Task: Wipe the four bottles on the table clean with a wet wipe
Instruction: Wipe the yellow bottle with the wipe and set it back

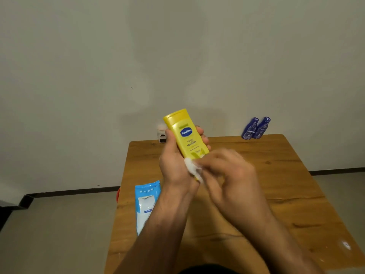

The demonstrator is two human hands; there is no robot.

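My left hand (174, 162) grips a yellow lotion bottle (185, 133) above the wooden table (276, 184), cap end up and tilted left. My right hand (227, 171), blurred, pinches a white wet wipe (192, 167) against the bottle's lower end. Two dark blue bottles (255, 128) stand side by side at the table's far right edge. A small white bottle (162, 133) stands at the far left edge, partly hidden behind my left hand.
A blue and white pack of wet wipes (147, 204) lies on the table's left side near its edge. Something red (118, 194) shows just past that edge. The wall rises close behind the table.
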